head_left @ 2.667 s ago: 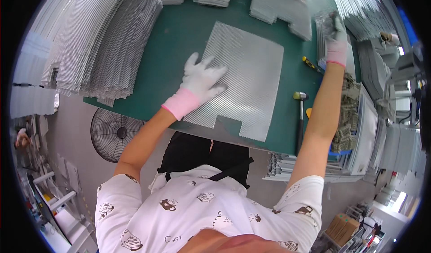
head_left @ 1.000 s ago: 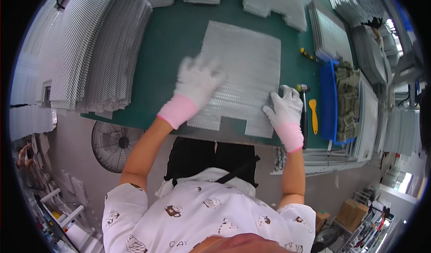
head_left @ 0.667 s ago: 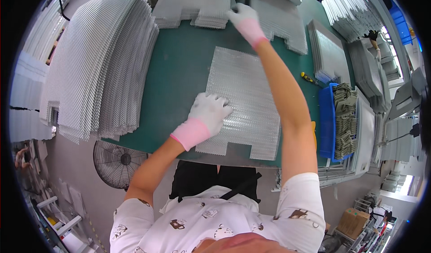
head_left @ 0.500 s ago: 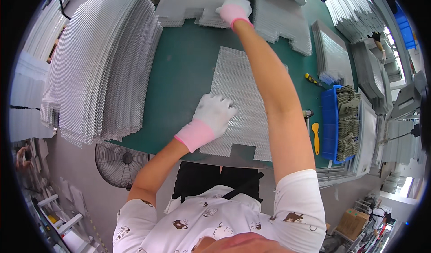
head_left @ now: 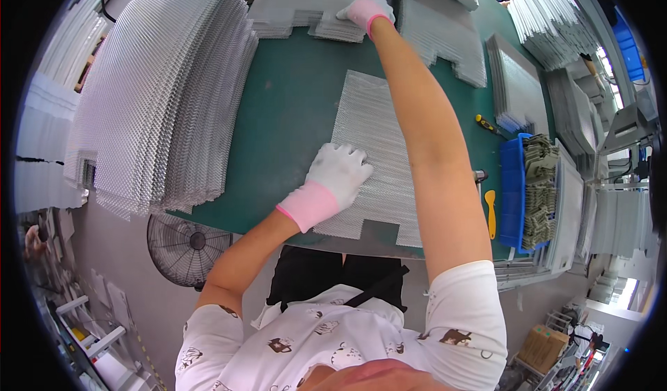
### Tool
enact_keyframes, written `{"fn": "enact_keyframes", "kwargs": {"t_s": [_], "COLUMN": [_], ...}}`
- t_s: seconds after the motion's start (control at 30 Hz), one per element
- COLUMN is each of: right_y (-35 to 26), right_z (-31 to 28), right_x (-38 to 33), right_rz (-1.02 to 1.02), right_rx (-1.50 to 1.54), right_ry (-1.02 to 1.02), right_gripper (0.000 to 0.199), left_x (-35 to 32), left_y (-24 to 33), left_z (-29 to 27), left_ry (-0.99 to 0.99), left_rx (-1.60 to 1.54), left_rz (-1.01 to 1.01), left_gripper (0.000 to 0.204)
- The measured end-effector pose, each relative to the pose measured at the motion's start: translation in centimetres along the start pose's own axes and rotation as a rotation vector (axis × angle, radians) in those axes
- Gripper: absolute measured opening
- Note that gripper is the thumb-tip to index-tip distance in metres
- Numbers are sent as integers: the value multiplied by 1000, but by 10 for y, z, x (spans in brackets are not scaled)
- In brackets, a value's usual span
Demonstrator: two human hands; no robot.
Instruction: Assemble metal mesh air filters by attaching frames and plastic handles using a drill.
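At my far left a tall leaning stack of expanded metal mesh sheets fans across the green table, its silvery diamond weave ragged at the edges; the stack's left side runs out of sight at the rim. Below the table edge a round wire-guarded fan stands on the floor.

My left hand, in a white knit glove with a pink cuff, lies flat with fingers spread on the left part of the single mesh sheet in front of me. That sheet lies flat on the table's middle, roughly rectangular with a notch cut out of its near edge. My right forearm crosses above it and hides its right margin, so I cannot make out that edge.

My right hand, gloved the same way, reaches to the far side of the table and rests palm down on a low pile of notched mesh blanks. Whether the fingers pinch a sheet or only press on it I cannot tell. My hands are well apart.

Right of my arm lies another pile of cut mesh, then a yellow-handled utility knife, a yellow scraper, and a blue plastic bin holding grey-green stacked pieces too blurred to name. More mesh stacks crowd the right rim, bent by the lens.
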State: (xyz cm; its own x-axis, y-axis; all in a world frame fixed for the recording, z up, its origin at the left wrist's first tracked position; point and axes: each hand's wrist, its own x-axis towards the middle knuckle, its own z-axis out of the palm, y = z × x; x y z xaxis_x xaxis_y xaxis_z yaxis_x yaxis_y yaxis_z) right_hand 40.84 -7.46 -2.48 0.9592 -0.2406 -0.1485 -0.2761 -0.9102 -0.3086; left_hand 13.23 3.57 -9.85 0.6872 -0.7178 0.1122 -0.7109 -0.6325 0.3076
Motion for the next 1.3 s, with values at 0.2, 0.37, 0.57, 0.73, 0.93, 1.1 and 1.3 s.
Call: {"fn": "enact_keyframes", "kwargs": {"t_s": [0.2, 0.37, 0.57, 0.73, 0.93, 1.1, 1.3], "right_y": [-6, 0, 18, -6, -18, -13, -27], "right_z": [6, -25, 2, -2, -6, -12, 0], "right_x": [12, 52, 49, 11, 15, 33, -19], "right_rz": [48, -57, -153, -3, -75, 37, -446], "right_rx": [64, 244, 40, 92, 219, 738, -607], "right_ry": [467, 501, 44, 91, 15, -87, -28], "right_gripper": [61, 21, 45, 45, 58, 63, 39], "left_x": [3, 2, 6, 3, 3, 7, 7], "left_y": [4, 4, 4, 4, 4, 6, 2], "left_z": [-1, -2, 2, -2, -1, -1, -1], "left_ry": [9, 34, 44, 25, 25, 28, 21], "left_rx": [6, 18, 31, 32, 9, 7, 23], "left_rz": [13, 35, 43, 21, 25, 48, 34], "left_gripper": [25, 23, 21, 22, 20, 20, 19]}}
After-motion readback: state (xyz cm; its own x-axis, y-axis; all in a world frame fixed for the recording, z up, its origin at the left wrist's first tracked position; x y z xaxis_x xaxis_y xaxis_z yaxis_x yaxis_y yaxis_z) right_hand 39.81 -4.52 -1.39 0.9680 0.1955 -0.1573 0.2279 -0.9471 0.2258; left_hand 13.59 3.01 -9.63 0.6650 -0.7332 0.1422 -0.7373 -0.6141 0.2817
